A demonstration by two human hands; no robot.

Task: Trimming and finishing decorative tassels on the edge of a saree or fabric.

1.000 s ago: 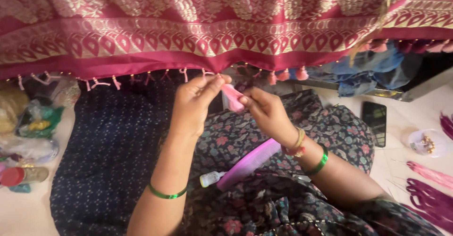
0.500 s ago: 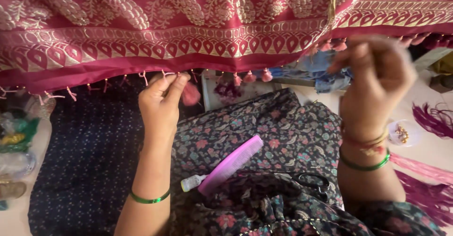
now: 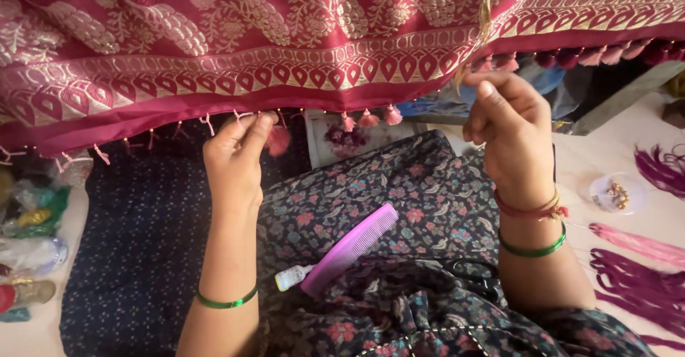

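In the head view, a wide maroon woven cloth with cream and gold leaf patterns point(image 3: 307, 50) hangs across the upper part, and its lower edge carries a row of small pink tassels point(image 3: 367, 119).

The left hand point(image 3: 235, 159) is raised to this edge. Its thumb and forefinger are pressed together and pinch a small fluffy pink tassel point(image 3: 277, 140), which hangs just under the border of the cloth. A thin green bangle point(image 3: 226, 302) sits on the left forearm.

The right hand point(image 3: 506, 125) is raised on the other side, well apart from the left one. Its fingers are curled in and the thumb presses on the forefinger; they pinch a thin pale gold thread point(image 3: 485, 22) that runs up in front of the cloth. On the right wrist there are a red thread band point(image 3: 531, 211) and a second green bangle point(image 3: 534, 248).

Below the hands, on the lap covered with dark floral fabric point(image 3: 428, 193), lies a light purple plastic comb point(image 3: 349, 248). A small white tube with a cap point(image 3: 292, 277) lies touching its lower end. Black scissors point(image 3: 478, 275) lie near the right forearm, partly hidden.

At the right, on the pale floor point(image 3: 621, 143), there are a small clear round box with golden beads point(image 3: 615, 193), a long pink tassel point(image 3: 638, 243) and bundles of purple thread point(image 3: 642, 293). At the left edge several small coloured packets point(image 3: 32, 214) lie, too blurred to tell more.
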